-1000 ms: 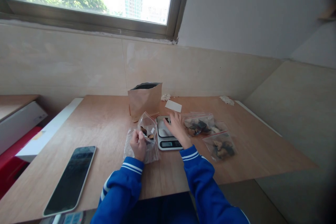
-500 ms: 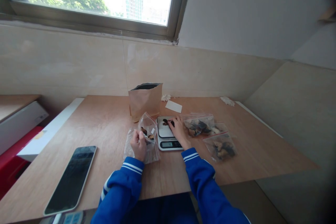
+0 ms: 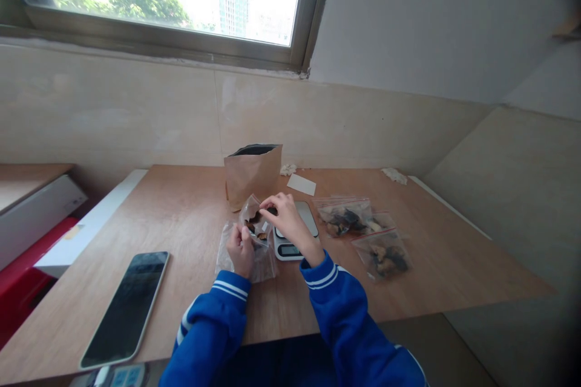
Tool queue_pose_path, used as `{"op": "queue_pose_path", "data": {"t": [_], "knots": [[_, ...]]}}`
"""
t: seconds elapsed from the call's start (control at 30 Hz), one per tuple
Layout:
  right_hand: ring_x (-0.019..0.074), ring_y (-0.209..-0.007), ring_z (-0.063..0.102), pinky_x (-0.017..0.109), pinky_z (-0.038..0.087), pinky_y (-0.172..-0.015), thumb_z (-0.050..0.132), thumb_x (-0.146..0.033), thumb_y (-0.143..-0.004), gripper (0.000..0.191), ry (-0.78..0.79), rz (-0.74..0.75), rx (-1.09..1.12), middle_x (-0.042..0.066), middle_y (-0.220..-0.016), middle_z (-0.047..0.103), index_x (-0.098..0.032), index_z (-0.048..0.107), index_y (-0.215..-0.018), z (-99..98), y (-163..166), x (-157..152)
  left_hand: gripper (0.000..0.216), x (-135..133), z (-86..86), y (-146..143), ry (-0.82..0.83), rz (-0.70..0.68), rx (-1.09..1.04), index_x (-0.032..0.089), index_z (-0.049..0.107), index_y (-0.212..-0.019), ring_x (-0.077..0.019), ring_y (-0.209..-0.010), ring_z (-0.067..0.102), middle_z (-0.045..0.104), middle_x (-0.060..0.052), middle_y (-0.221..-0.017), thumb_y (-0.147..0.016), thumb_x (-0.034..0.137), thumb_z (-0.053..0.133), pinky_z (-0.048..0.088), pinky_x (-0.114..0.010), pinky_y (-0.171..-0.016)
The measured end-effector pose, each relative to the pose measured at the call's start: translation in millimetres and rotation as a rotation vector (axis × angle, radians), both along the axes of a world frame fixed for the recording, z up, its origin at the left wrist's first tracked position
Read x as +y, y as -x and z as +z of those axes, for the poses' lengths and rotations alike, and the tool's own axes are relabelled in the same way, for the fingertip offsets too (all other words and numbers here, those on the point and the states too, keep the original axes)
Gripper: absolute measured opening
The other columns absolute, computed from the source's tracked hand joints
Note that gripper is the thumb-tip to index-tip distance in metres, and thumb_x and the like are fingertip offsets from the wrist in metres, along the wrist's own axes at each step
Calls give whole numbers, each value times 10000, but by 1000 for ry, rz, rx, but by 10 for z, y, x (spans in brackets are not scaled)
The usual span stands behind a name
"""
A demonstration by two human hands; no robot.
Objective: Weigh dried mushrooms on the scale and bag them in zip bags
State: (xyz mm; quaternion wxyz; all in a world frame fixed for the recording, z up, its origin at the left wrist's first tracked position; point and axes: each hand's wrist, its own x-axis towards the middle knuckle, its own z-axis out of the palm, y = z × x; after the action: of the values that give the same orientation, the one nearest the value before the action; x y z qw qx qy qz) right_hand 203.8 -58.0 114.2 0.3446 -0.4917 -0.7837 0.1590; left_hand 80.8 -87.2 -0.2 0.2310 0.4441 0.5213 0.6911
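Observation:
My left hand is closed on the edge of a small clear zip bag that holds a few dark dried pieces, keeping it upright and open. My right hand is pinched on a dark piece at the bag's mouth. Just right of the bag sits a small white kitchen scale, its platform bare and partly covered by my right wrist. More empty clear bags lie flat under the held one.
A brown paper pouch stands open behind the scale. Two filled zip bags lie to the right. A phone lies at front left. A white card and paper scraps sit near the wall.
My right hand picked a dark piece off the scale platform and carried it left to the mouth of the bag. My left hand kept hold of the bag.

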Motion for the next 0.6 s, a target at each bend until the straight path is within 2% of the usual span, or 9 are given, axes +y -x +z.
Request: {"op": "queue_pose_path", "data": {"t": [0.13, 0.33, 0.53, 0.6], "knots": [[214, -953, 540, 359, 426, -880, 656, -210, -868, 33, -4, -4, 40, 52, -921, 635, -193, 679, -884, -29, 177, -21, 346, -4, 34, -6, 12, -8, -30, 244, 391, -627, -129, -454, 414, 428, 53, -488, -909, 438, 441, 358, -269, -500], [172, -882, 631, 297, 509, -824, 622, -310, -894, 136, 52, 10, 386, 55, -974, 638, -190, 667, -939, -50, 377, 70, 349, 7, 3, 3, 8, -13, -50, 241, 390, -624, -126, -467, 421, 434, 47, -506, -911, 430, 451, 360, -265, -500], [206, -1051, 618, 341, 507, -930, 445, -409, -980, 299, -21, 21, 482, 97, -1083, 627, -193, 649, -1007, -155, 196, -15, 357, 35, -14, 6, 63, 7, -141, 242, 378, -640, -122, -447, 396, 406, 59, -501, -908, 467, 443, 342, -255, -459], [218, -1120, 601, 367, 490, -983, 470, -464, -962, 332, 51, 42, 508, 110, -1161, 612, -199, 621, -1094, -265, 102, -107, 359, 32, -1, -11, 44, 23, -204, 243, 374, -648, -119, -422, 383, 390, 68, -484, -909, 481, 439, 325, -252, -434]]}}
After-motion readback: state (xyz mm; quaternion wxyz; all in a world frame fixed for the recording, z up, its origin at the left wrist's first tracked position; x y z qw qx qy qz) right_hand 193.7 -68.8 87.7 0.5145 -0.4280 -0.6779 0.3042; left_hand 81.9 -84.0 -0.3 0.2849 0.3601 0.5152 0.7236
